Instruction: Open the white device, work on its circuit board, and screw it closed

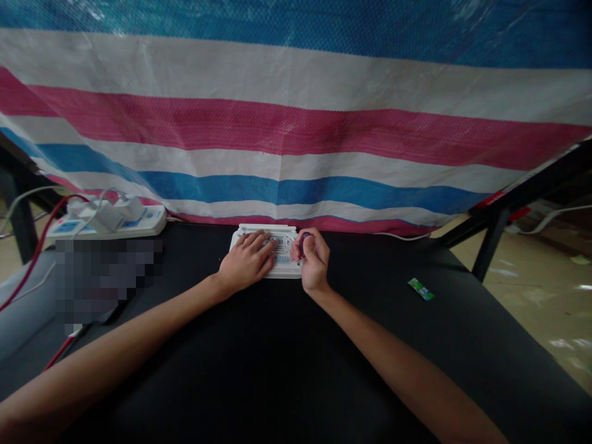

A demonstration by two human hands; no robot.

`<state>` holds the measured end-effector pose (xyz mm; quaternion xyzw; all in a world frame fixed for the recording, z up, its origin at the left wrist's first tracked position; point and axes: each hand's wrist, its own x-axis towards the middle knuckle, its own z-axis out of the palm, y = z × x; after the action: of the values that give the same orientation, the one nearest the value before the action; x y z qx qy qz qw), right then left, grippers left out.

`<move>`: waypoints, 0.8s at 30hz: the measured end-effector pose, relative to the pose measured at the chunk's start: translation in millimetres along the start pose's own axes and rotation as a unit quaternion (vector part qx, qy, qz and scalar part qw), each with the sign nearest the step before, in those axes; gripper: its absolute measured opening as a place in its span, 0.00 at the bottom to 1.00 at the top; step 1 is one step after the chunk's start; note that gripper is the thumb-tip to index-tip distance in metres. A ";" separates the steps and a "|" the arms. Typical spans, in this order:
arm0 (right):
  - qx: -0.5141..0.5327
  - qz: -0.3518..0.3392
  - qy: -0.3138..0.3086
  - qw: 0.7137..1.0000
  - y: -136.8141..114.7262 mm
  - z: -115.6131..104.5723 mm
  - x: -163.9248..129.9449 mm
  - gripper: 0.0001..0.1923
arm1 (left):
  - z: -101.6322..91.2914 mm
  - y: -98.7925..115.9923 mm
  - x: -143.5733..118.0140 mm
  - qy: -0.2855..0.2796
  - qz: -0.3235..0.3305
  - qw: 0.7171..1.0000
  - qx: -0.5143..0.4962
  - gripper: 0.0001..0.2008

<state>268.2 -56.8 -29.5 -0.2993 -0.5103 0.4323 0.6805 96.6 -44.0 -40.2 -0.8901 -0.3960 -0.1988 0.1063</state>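
A striped tarpaulin [296, 123] in blue, white and pink-red bands hangs as a backdrop and fills the upper half of the view; its lower edge drops to the far edge of the black table [277, 370]. The table spreads from that edge down toward the camera, with both bare forearms lying across it.

At the far middle of the table, just in front of the tarpaulin's hem, lies a white keypad device [282, 253], a flat rectangular slab with rounded corners. Its long axis runs left to right, parallel to the tarpaulin's edge, and its face of small pale keys in rows points upward. Any lettering on the keys is too small to read.

To the left of the device, along the same far edge, a white power strip [106, 222] with blue markings carries white plugs [113, 213], and a red cable [41, 246] curves down from it off the table's left side. Nearer than the strip sits a blurred-out patch.

The left hand [247, 262] rests palm down on the left part of the device, fingers straight and slightly spread over the keys. The right hand [313, 259] sits at the device's right end, curled into a loose fist, thumb and fingers pressed together around a small dark object [305, 237] that is mostly hidden.

Well to the right of the device lies a small green packet [420, 288], tilted; its print is illegible.
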 end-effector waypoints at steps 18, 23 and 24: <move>0.044 0.037 -0.007 0.998 -9.9 4.8 5.2 0.19 | 2.4 -0.1 -0.1 0.010 -0.001 1.000 -0.008 0.19; 0.045 0.019 0.010 0.999 -10.4 3.6 9.4 0.19 | 0.7 0.5 0.1 0.006 0.001 1.000 -0.005 0.20; 0.044 0.019 0.009 0.999 -10.5 3.3 9.8 0.18 | 0.3 0.6 0.2 0.004 0.001 1.000 -0.002 0.20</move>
<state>269.1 -52.9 -15.4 -0.2827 -0.4785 0.4644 0.6895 97.3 -44.1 -40.4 -0.8899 -0.3944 -0.2034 0.1061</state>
